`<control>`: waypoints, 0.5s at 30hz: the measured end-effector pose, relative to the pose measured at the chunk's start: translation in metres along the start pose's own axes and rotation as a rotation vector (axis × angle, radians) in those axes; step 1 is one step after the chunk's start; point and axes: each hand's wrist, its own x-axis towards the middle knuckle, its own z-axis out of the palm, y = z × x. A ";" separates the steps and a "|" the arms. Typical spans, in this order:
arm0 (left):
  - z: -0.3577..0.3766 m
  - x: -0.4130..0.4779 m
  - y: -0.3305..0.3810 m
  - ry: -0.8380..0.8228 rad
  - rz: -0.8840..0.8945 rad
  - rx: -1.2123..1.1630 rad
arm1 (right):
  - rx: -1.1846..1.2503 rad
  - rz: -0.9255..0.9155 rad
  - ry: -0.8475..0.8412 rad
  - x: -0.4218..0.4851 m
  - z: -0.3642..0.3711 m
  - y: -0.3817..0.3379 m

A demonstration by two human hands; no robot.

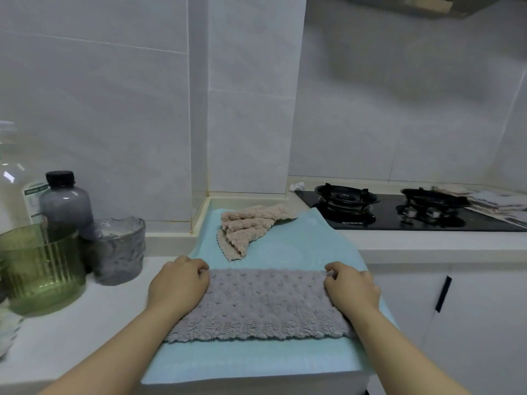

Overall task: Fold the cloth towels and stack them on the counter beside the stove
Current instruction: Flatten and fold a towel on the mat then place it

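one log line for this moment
phase: fold grey towel | left hand: grips far-left corner | right hand: grips far-right corner | lies: flat on blue mat | waiting: pink towel, crumpled, behind on mat

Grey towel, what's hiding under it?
A light blue mat lies under the grey towel, showing past its edges. Anything between towel and mat is covered from view.

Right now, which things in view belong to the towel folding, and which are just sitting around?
Job: grey towel, pinched at its far corners by the left hand and right hand; crumpled pink towel; blue mat under both.
Lying about: green glass, grey glass, dark-capped bottle, clear bottle.
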 end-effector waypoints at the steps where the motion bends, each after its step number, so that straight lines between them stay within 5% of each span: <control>1: 0.000 0.000 0.000 -0.009 -0.012 -0.007 | -0.008 0.001 0.002 0.000 0.000 0.000; 15: -0.010 -0.011 0.004 0.046 0.020 -0.339 | 0.100 0.011 0.018 -0.003 -0.001 0.000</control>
